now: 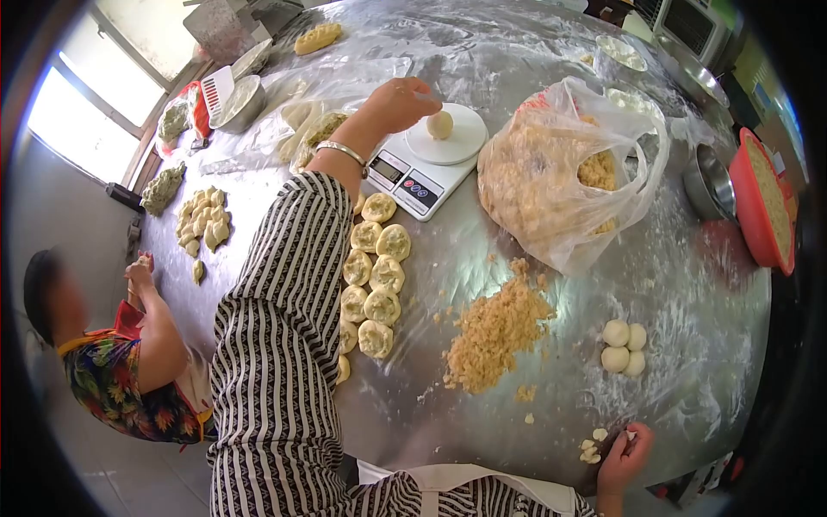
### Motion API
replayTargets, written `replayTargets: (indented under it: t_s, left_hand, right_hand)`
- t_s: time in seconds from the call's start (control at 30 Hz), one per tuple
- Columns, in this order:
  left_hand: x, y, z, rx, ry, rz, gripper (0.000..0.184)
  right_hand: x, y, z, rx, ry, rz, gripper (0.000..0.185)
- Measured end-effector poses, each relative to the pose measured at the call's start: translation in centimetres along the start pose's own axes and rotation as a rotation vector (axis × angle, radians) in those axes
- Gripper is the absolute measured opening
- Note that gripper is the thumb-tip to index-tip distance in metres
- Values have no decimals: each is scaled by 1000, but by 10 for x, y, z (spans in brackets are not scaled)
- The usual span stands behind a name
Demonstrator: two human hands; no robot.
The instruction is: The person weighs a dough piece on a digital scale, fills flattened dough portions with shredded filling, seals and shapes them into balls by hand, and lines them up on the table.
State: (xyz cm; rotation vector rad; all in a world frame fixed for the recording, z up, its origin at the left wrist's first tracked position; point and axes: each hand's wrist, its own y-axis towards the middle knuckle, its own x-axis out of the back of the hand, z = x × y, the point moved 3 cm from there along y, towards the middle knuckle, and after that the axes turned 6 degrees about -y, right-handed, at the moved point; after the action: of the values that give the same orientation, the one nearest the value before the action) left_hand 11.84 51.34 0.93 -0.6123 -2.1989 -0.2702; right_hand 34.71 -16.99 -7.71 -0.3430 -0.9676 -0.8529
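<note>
My left hand [403,105] reaches over the white kitchen scale [418,177], its bent fingers just above and beside a round dough ball [440,126] that rests on the scale's round plate. Its thumb side is partly hidden. At the lower right table edge, my right hand [626,457] is closed with a small pale bit of dough [631,436] at its fingertips. Beside it lie several small dough scraps [591,451]. Farther up sits a cluster of smooth white dough balls [615,333]. Flattened dough rounds [381,306] line up along my left sleeve.
Crumbly yellowish filling [495,336] lies heaped mid-table, below a plastic bag [525,185] of similar crumbs. A red basin [760,202] and a steel bowl [711,185] stand at the right. Another person [142,362] works at the left near dough pieces [204,219].
</note>
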Motion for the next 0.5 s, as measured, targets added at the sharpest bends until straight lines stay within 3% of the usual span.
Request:
replayTargets:
  t_s: [0.3,0.5]
  left_hand:
    - [-25,-1,-9,-47,166,52,70]
    - [-42,-9,-9,-217,347,31,60]
  right_hand:
    - [1,-1,1,36,21,-32,21]
    - [3,1,4,53,-8,-42,22]
